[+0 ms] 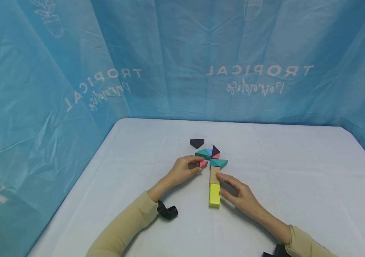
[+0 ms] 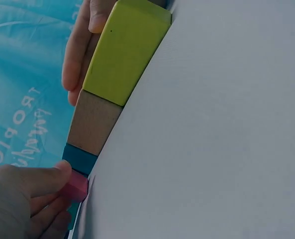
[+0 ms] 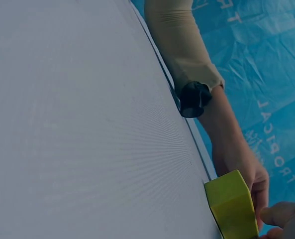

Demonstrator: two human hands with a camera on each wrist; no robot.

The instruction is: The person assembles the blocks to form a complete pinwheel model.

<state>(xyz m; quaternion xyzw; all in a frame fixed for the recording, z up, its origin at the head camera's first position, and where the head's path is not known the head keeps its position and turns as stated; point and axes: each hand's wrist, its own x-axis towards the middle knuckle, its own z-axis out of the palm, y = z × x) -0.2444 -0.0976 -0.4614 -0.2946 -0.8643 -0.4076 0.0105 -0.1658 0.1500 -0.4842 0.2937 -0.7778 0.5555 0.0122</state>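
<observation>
My left hand (image 1: 184, 167) pinches a small pink triangular block (image 1: 203, 164) between thumb and fingers, left of a row of blocks. In the left wrist view, the pink block (image 2: 76, 186) stands beside a blue block (image 2: 81, 158). My right hand (image 1: 241, 196) lies along the right side of the row. Its fingertips are at the plain wooden block (image 1: 214, 175), its thumb at the yellow block (image 1: 214, 195). Above the wooden block sits a teal and blue piece (image 1: 219, 163). In the right wrist view, the yellow block (image 3: 231, 204) partly hides the left hand.
Past the row lie a green block (image 1: 203, 153), a light blue block (image 1: 209, 151), a black triangle (image 1: 215, 150) and a red piece (image 1: 216, 156). A black block (image 1: 197, 143) lies farther back. The white table (image 1: 298, 171) meets a blue curtain (image 1: 182, 60) behind.
</observation>
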